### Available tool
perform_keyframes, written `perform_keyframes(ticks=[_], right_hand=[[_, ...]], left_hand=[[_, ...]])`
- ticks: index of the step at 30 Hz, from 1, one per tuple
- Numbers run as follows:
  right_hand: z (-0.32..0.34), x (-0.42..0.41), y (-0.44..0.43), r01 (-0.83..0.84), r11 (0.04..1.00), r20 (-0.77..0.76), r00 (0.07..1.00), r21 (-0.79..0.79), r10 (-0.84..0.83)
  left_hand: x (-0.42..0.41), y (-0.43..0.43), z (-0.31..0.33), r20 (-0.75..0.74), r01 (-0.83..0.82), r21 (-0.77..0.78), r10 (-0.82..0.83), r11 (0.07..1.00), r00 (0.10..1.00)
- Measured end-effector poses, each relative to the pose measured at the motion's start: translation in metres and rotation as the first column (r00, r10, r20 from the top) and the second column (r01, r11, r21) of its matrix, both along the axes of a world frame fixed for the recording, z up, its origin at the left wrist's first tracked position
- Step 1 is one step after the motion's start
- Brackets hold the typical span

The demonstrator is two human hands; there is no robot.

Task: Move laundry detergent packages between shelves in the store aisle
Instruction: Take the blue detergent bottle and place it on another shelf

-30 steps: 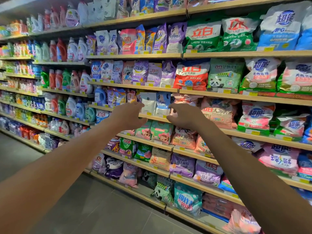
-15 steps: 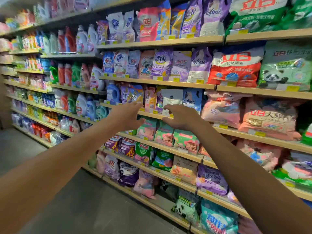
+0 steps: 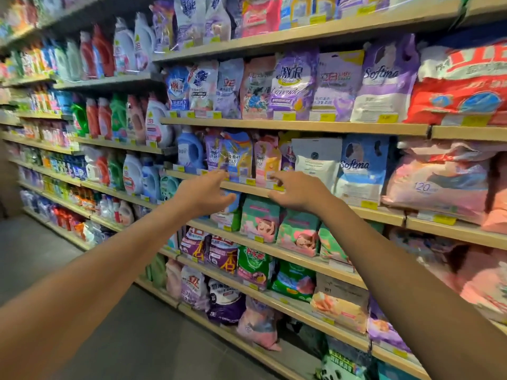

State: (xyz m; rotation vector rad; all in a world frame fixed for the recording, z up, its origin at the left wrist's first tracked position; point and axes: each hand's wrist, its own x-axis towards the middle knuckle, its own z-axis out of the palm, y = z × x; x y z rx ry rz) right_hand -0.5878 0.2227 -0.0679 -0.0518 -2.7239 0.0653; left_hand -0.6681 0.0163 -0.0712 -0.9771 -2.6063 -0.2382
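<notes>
Both my arms reach out toward a long store shelving unit packed with detergent pouches and bottles. My left hand point(image 3: 204, 192) hovers with spread, relaxed fingers in front of the middle shelf's edge point(image 3: 247, 187), below the blue and yellow Comfort pouches point(image 3: 237, 157). My right hand point(image 3: 297, 192) is also empty, its fingers loosely bent, in front of the same edge below a pink pouch point(image 3: 266, 160). Just beneath the hands stand green-and-pink pouches point(image 3: 260, 219) on the lower shelf. Neither hand holds anything.
A white pouch point(image 3: 315, 163) and a blue Softma pouch point(image 3: 360, 168) stand right of my hands. Large pink and red bags point(image 3: 444, 176) fill the right side. Detergent bottles point(image 3: 131, 174) line the shelves to the left. Grey floor point(image 3: 137, 338) runs along the shelf base.
I have moved closer to the shelves and the view shifted left. Both hands have advanced toward the middle shelf edge, still empty.
</notes>
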Motion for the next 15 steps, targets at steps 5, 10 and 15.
perform_keyframes(ticks=[5, 10, 15], right_hand=[[-0.002, -0.111, 0.019, -0.047, 0.998, 0.039, 0.998, 0.047, 0.045], [0.003, -0.232, 0.026, -0.102, 0.995, 0.048, 0.994, 0.019, 0.101], [-0.012, -0.330, 0.010, -0.169, 0.986, 0.074, 0.983, -0.009, 0.170]], left_hand=[[-0.099, 0.018, -0.004, 0.008, -0.009, -0.027, 0.009, 1.000, 1.000], [-0.202, 0.029, -0.002, 0.028, -0.066, -0.032, 0.067, 0.997, 0.997], [-0.289, 0.016, -0.015, 0.030, -0.081, 0.012, 0.081, 0.997, 0.996]])
